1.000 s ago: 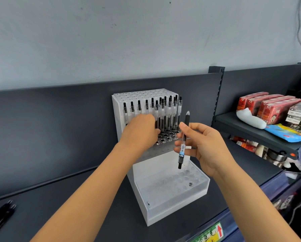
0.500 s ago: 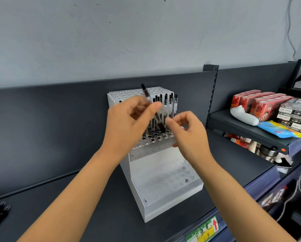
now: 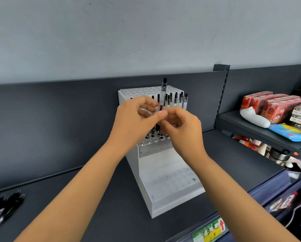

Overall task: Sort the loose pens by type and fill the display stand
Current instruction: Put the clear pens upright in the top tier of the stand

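The left hand (image 3: 134,119) and right hand (image 3: 183,126) pinch the pen (image 3: 163,92) mid-barrel, upright above the stand (image 3: 163,172); light, stiff and slick, it likely handles best held near its dark grip.

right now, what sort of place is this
Probably a small shop: dark retail shelving with a price label on its edge, red packaged boxes stacked on the next shelf, and a white pen display stand partly filled.
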The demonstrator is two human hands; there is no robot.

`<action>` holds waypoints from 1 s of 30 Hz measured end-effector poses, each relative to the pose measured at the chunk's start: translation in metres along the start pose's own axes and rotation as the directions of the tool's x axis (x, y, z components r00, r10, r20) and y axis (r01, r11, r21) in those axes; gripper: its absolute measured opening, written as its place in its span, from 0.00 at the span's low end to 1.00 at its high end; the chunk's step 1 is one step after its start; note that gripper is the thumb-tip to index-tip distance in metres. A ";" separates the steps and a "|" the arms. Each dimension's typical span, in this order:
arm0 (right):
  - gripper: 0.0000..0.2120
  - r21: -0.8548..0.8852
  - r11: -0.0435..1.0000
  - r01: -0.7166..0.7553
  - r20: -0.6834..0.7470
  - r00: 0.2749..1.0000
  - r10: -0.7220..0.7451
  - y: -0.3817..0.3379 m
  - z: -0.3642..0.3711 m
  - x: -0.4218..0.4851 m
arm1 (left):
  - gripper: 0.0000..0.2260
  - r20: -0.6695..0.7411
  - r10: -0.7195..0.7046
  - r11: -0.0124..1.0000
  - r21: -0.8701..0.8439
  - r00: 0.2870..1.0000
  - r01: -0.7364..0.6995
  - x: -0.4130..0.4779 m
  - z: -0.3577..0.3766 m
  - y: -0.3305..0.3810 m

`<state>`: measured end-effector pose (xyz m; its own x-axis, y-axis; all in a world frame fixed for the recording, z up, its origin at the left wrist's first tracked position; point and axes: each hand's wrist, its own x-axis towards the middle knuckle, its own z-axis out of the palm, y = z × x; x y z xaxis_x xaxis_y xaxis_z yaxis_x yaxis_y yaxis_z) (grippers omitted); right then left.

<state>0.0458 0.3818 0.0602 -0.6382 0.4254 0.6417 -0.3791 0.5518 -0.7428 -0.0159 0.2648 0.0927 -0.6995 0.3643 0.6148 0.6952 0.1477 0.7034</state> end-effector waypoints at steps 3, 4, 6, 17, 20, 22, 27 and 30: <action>0.07 -0.060 0.998 0.006 0.023 1.000 -0.005 0.002 0.001 0.003 | 0.02 0.048 0.021 0.998 0.055 0.999 -0.024 0.002 -0.001 -0.007; 0.09 -0.122 0.992 0.000 0.044 0.999 0.005 0.005 0.000 0.004 | 0.02 0.020 0.030 0.996 0.085 0.999 -0.031 0.004 -0.001 -0.009; 0.14 -0.247 0.969 -0.005 0.059 0.998 0.021 0.012 -0.003 0.003 | 0.04 -0.028 0.030 0.992 0.127 0.999 -0.026 0.007 0.001 -0.017; 0.40 -0.653 0.720 0.236 0.322 0.946 -0.018 0.026 -0.038 -0.017 | 0.07 -0.019 0.006 0.974 0.226 1.000 -0.001 0.012 0.020 -0.027; 0.41 -0.646 0.727 0.235 0.328 0.944 -0.014 0.026 -0.042 -0.018 | 0.08 0.000 0.016 0.953 0.303 1.000 -0.016 0.012 0.019 -0.025; 0.41 -0.640 0.733 0.229 0.331 0.943 -0.005 0.027 -0.044 -0.020 | 0.09 0.037 0.004 0.931 0.365 0.999 -0.018 0.011 0.020 -0.027; 0.43 -0.659 0.706 0.260 0.371 0.928 0.005 0.026 -0.043 -0.024 | 0.10 0.114 -0.096 0.855 0.519 0.989 0.023 0.006 0.030 -0.036; 0.43 -0.674 0.679 0.292 0.384 0.923 -0.016 0.027 -0.042 -0.024 | 0.10 0.108 -0.121 0.819 0.573 0.987 0.037 0.007 0.033 -0.034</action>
<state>0.0789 0.4164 0.0332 -0.8402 0.1083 0.5313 0.0076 0.9821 -0.1881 -0.0389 0.2923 0.0610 -0.7563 0.4409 0.4834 0.6378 0.6614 0.3946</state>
